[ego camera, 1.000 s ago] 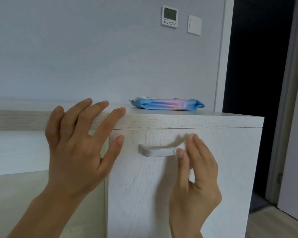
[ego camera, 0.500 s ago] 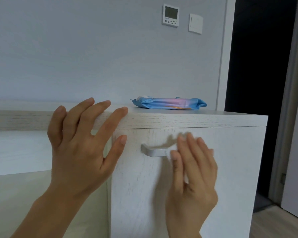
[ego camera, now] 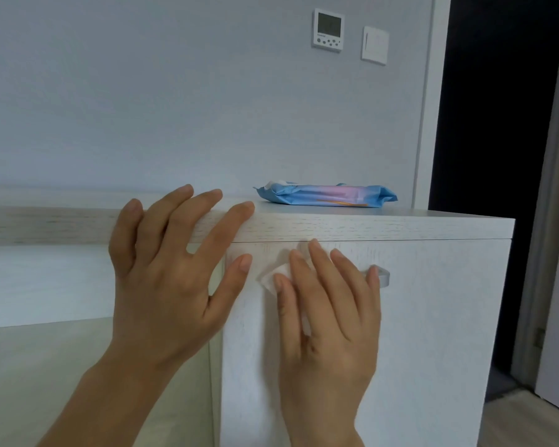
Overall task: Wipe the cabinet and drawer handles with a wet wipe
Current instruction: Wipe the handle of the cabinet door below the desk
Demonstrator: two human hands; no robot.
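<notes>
A white wood-grain cabinet [ego camera: 433,317] fills the lower middle, with a silver bar handle [ego camera: 384,276] near the top of its front. Only the handle's right end shows. My right hand [ego camera: 329,317] lies flat over the rest of the handle, its straight fingers pressing a white wet wipe [ego camera: 271,275] against it. A corner of the wipe sticks out to the left of my thumb. My left hand [ego camera: 165,285] rests with spread fingers on the cabinet's top front edge, just left of the handle.
A blue wet-wipe pack [ego camera: 329,195] lies on the cabinet top [ego camera: 400,224] behind my hands. A thermostat [ego camera: 328,30] and a light switch [ego camera: 374,45] hang on the grey wall. A dark doorway [ego camera: 491,156] opens at the right. A lower beige surface [ego camera: 46,382] lies to the left.
My right hand has slid left along the handle with the wipe, from the right end to the left part. The handle's right end is now uncovered. My left hand has stayed put.
</notes>
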